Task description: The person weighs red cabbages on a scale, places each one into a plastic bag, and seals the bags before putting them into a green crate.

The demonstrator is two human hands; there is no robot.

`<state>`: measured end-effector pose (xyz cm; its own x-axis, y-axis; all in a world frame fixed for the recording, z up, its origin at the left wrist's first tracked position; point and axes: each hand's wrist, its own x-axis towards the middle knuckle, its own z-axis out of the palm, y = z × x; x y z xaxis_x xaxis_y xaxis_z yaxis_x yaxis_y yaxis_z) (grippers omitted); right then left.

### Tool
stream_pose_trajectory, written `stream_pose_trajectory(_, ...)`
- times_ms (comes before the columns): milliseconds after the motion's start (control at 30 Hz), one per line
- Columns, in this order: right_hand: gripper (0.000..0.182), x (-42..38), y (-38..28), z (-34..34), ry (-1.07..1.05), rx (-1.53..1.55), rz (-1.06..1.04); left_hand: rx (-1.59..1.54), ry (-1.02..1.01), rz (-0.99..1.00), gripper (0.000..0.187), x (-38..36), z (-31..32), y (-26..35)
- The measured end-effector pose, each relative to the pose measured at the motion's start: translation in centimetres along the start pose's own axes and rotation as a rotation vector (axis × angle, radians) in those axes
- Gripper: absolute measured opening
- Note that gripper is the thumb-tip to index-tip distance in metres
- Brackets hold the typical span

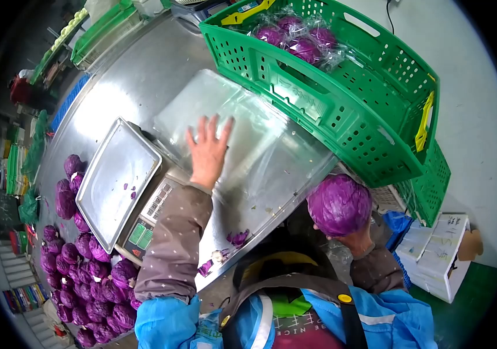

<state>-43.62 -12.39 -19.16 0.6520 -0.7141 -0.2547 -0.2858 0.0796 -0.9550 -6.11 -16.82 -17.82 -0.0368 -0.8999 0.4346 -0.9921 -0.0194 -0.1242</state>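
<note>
My right hand (358, 239) holds a round red cabbage (340, 205) from below, off the table's edge at the right. My left hand (208, 152) reaches over a stack of clear plastic bags (248, 125), its fingers spread and nothing in them. The bags lie flat on the metal table (170, 64). Beside my left forearm stands a weighing scale (154, 216) with a metal pan (119, 183) that bears only small purple scraps.
A heap of red cabbages (88, 279) covers the table's left end. A green crate (341, 110) at the back right holds several wrapped cabbages (304, 46). Purple leaf scraps (238, 238) lie by the near edge. A white box (434, 256) stands at the right.
</note>
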Motion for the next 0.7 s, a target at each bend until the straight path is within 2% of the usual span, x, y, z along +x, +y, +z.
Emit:
stream_pose_trajectory(33, 0.084, -0.1, 0.8, 0.0, 0.068, -0.757, -0.054, -0.077, -0.029, 0.096, 0.06, -0.5, 1.2, 0.1)
stream_pose_trajectory(67, 0.084, 0.0, 1.0, 0.1, 0.071, -0.755, -0.055, -0.227, -0.244, -0.018, 0.057, -0.7, 2.0, 0.4)
stream_pose_trajectory(100, 0.085, 0.1, 1.1, 0.1, 0.045, -0.606, -0.01, -0.375, -0.456, -0.134, 0.056, -0.9, 2.8, 0.9)
stream_pose_trajectory(133, 0.087, 0.2, 1.1, 0.1, 0.018, -0.46, 0.034, -0.375, -0.453, -0.132, 0.056, -1.2, 3.4, 1.2)
stream_pose_trajectory(200, 0.085, 0.4, 0.6, 0.3, 0.051, -0.509, -0.009, -0.336, -0.643, -0.315, 0.054, -1.6, 4.4, 1.6)
stream_pose_trajectory(267, 0.084, 0.7, 0.6, 0.4, 0.081, -0.554, -0.048, -0.321, -0.655, -0.322, 0.051, -1.3, 3.9, 2.5)
stream_pose_trajectory(333, 0.083, 0.7, 0.7, 0.6, 0.046, 0.143, 0.179, -0.309, -0.698, -0.323, 0.049, -1.2, 2.9, 3.0)
stream_pose_trajectory(367, 0.083, 0.8, 0.5, 0.8, 0.045, 0.145, 0.18, -0.308, -0.7, -0.323, 0.049, -1.1, 2.7, 3.1)
stream_pose_trajectory(467, 0.078, 1.1, -1.8, 1.7, 0.006, 0.497, -0.051, -0.317, -0.672, -0.35, 0.044, -1.5, 2.9, 3.1)
stream_pose_trajectory(533, 0.075, 1.5, -2.9, 2.0, -0.027, 0.726, -0.215, -0.124, -0.556, -0.304, 0.035, -2.7, 4.8, 3.0)
stream_pose_trajectory(567, 0.075, 1.5, -3.0, 2.2, -0.029, 0.726, -0.219, -0.121, -0.552, -0.304, 0.035, -3.0, 5.4, 2.9)
stream_pose_trajectory(633, 0.071, 1.3, -3.1, 2.5, -0.014, 0.863, 0.005, -0.117, -0.396, -0.329, 0.022, -3.6, 5.9, 2.4)
stream_pose_trajectory(700, 0.071, 1.3, -1.9, 2.6, -0.026, 0.89, 0.082, -0.145, -0.344, -0.28, 0.017, -3.7, 5.7, 1.2)
